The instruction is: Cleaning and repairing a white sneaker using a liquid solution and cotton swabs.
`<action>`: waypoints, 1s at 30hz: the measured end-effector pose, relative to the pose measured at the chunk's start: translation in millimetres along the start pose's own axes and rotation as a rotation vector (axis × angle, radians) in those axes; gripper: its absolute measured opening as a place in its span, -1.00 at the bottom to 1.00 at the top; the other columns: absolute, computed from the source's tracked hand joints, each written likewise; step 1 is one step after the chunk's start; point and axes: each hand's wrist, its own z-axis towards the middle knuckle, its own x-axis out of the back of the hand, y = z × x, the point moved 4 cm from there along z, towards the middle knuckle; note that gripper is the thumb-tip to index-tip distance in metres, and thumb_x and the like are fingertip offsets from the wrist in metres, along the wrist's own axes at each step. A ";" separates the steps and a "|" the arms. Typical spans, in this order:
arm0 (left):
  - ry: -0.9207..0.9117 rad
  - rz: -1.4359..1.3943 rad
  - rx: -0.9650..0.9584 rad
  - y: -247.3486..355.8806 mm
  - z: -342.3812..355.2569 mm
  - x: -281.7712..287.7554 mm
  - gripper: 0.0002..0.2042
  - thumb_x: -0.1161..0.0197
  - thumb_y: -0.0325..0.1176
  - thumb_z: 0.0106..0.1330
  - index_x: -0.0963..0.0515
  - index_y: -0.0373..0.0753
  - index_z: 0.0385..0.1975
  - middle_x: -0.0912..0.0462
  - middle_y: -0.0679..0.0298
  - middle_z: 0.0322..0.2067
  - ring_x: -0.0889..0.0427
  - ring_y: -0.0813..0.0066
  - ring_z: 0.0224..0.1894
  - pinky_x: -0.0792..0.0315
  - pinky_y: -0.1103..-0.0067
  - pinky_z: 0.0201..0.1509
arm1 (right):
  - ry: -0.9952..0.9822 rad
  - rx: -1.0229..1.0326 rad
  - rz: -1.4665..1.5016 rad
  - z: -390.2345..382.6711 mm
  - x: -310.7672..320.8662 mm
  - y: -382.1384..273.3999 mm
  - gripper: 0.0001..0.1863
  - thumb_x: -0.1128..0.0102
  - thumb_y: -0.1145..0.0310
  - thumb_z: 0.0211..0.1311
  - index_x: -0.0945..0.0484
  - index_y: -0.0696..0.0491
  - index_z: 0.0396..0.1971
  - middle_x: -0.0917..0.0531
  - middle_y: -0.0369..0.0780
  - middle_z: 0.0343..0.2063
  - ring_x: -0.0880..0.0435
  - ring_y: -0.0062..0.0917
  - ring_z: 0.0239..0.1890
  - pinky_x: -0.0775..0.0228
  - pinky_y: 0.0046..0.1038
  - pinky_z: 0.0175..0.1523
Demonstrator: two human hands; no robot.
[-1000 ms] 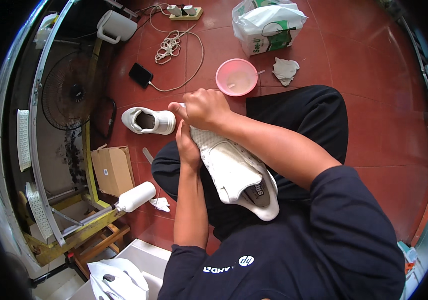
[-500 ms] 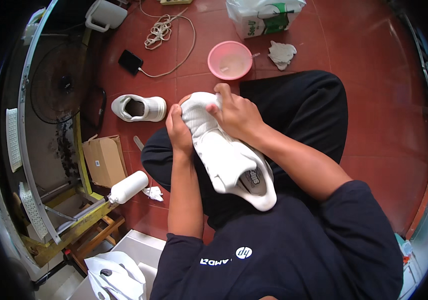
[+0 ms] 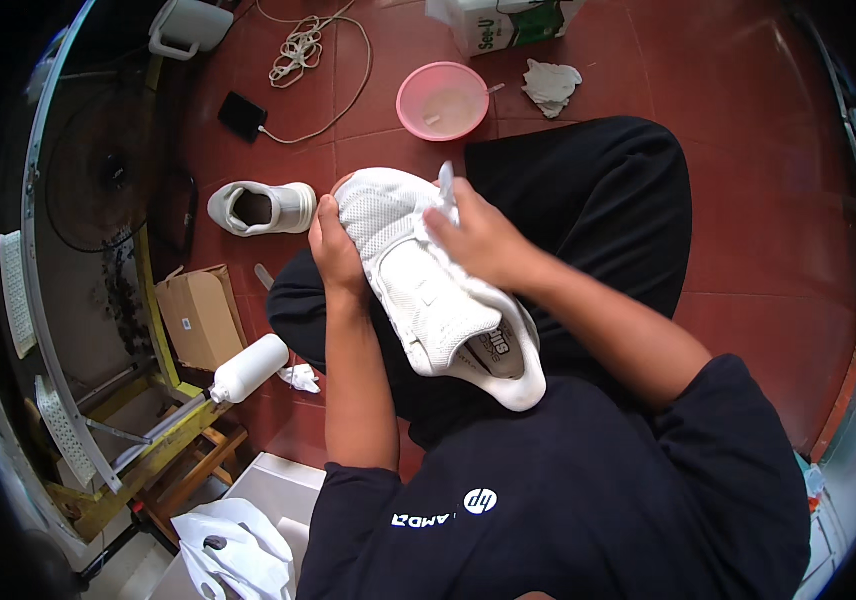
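A white sneaker point(image 3: 438, 305) lies over my lap with its toe pointing away and its heel against my shirt. My left hand point(image 3: 340, 252) is closed round the left side of the toe; some of its fingers are hidden under the sole. On the sneaker's right side, my right hand point(image 3: 483, 235) pinches a white tissue point(image 3: 446, 182) against the upper, near the tongue. The tissue's tip sticks up above the fingers. The matching white sneaker point(image 3: 263, 208) rests on the red floor to the left.
Beyond my knees stands a pink basin point(image 3: 443, 102) of cloudy water, beside a crumpled tissue point(image 3: 551, 87). A phone point(image 3: 243, 117) on a white cable lies farther left. At left are a cardboard box point(image 3: 200, 318), a white bottle point(image 3: 250, 368) and a yellow-edged metal frame point(image 3: 153, 430).
My right hand has moved back from the toe toward the tongue, and the tissue in it now shows. The sneaker has shifted slightly left, its toe upper now more in view.
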 end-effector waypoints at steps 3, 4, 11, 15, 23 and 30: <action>0.011 -0.012 0.017 -0.7 -0.1 -1.1 -0.55 0.31 -0.21 0.48 -0.45 -0.47 -0.04 -0.62 0.03 -0.19 -0.64 0.30 -0.17 -0.52 0.45 -0.02 | 0.270 0.245 -0.218 -3.3 12.4 -10.4 -0.68 -0.04 0.26 0.32 -0.38 0.15 -0.06 -0.56 0.06 -0.26 -0.57 -0.01 -0.19 -0.41 -0.20 -0.13; 0.012 -0.012 0.018 -0.7 -1.0 -0.1 -0.55 0.31 -0.21 0.48 -0.45 -0.47 -0.04 -0.62 0.03 -0.19 -0.64 0.30 -0.17 -0.52 0.45 -0.02 | 0.212 0.202 -0.225 0.6 22.6 -11.0 -0.75 -0.06 0.29 0.30 -0.42 0.14 -0.16 -0.58 0.02 -0.39 -0.57 0.01 -0.32 -0.41 -0.20 -0.23; 0.012 0.015 0.002 -3.9 1.1 8.0 -0.55 0.29 -0.19 0.49 -0.45 -0.45 -0.03 -0.61 0.04 -0.17 -0.63 0.29 -0.15 -0.50 0.43 0.01 | -0.311 -0.167 0.146 -15.1 56.0 -9.0 -0.62 0.10 0.16 0.46 -0.44 0.13 -0.46 -0.52 -0.28 -0.54 -0.45 -0.68 -0.58 -0.29 -0.55 -0.50; 0.036 0.044 -0.008 -0.6 0.5 6.9 -0.56 0.26 -0.21 0.48 -0.47 -0.46 -0.04 -0.62 0.10 -0.20 -0.62 0.38 -0.18 -0.46 0.54 0.00 | 0.040 0.021 -0.114 -32.5 -5.3 7.3 -0.39 0.05 -0.04 0.35 -0.18 0.25 0.04 -0.42 0.17 -0.16 -0.51 0.16 -0.12 -0.37 -0.08 0.01; 0.025 0.247 -0.111 -4.5 -1.9 5.0 -0.57 0.17 -0.19 0.50 -0.52 -0.46 -0.08 -0.63 0.19 -0.25 -0.59 0.49 -0.22 -0.43 0.62 -0.07 | -0.141 -0.329 -0.271 -28.9 -9.6 11.3 -0.43 0.13 -0.02 0.38 -0.24 0.29 -0.04 -0.62 0.21 -0.35 -0.61 0.15 -0.23 -0.44 -0.01 -0.10; 0.022 0.322 -0.129 -5.3 -0.4 5.6 -0.56 0.18 -0.17 0.51 -0.52 -0.45 -0.08 -0.63 0.20 -0.25 -0.59 0.49 -0.21 -0.43 0.61 -0.06 | -0.124 -0.284 -0.313 -27.6 -6.1 17.6 -0.50 0.18 0.06 0.43 -0.32 0.32 -0.14 -0.61 0.20 -0.39 -0.61 0.11 -0.24 -0.44 -0.04 -0.13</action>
